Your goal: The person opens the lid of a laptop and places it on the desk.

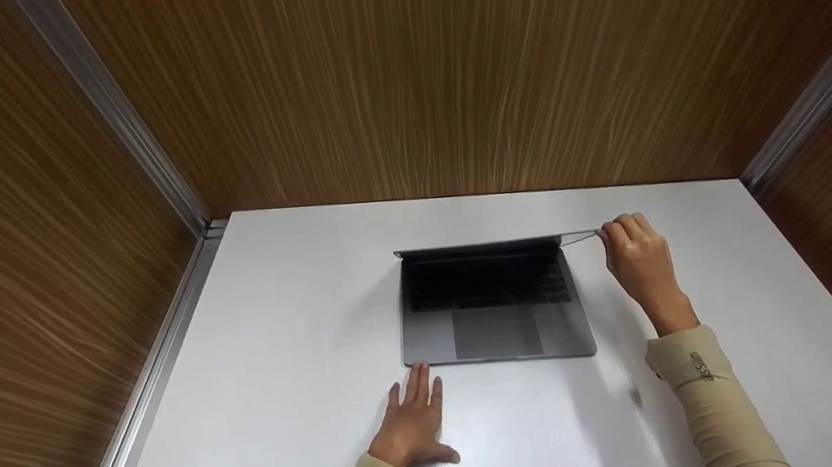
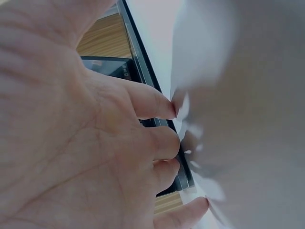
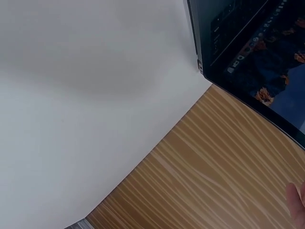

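Observation:
A grey laptop (image 1: pixel 429 338) stands partly unfolded on the white table, its dark keyboard and trackpad showing. The lid (image 1: pixel 481 246) is raised and appears nearly edge-on from the head. My right hand (image 1: pixel 636 252) pinches the lid's far right corner with curled fingers. In the right wrist view the lit screen (image 3: pixel 267 62) shows a row of icons, and a few fingers (image 3: pixel 296 205) appear at the lower right. My left hand (image 1: pixel 411 418) lies with spread fingers, its fingertips right at the laptop's front left edge. From the left wrist, the palm (image 2: pixel 86 143) covers much of the laptop.
The white table (image 1: pixel 282 335) surrounds the laptop. A wood-grain panel (image 1: pixel 403 84) rises behind it, with further panels to the left and right. Metal rails (image 1: pixel 128 123) run along the corners.

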Action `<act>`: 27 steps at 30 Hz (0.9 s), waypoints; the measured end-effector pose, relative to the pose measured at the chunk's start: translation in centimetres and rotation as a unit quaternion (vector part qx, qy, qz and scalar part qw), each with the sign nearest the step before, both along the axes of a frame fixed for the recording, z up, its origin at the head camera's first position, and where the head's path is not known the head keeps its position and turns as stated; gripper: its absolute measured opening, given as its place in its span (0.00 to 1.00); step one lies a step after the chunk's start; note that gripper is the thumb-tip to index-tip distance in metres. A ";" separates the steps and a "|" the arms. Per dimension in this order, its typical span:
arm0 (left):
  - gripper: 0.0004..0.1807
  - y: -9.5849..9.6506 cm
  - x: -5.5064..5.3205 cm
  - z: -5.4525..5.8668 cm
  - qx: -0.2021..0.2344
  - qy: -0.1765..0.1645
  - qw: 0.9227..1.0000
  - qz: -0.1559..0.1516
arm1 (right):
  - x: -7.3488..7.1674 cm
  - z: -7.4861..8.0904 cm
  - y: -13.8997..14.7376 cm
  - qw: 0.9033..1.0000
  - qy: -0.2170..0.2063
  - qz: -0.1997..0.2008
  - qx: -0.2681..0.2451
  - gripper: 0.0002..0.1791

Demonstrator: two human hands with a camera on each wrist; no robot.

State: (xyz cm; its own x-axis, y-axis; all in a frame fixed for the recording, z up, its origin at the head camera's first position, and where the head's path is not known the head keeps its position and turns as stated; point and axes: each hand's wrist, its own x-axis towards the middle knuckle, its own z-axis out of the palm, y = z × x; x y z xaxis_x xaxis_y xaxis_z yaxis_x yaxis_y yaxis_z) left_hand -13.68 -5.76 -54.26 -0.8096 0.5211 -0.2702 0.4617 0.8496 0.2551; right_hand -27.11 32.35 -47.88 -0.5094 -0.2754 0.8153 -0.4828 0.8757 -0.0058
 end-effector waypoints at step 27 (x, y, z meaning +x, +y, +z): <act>0.64 0.1 0.8 -0.2 -0.017 -0.011 1.000 -0.001 | -1.5 1.3 0.5 0.999 -0.036 0.000 -0.031 0.05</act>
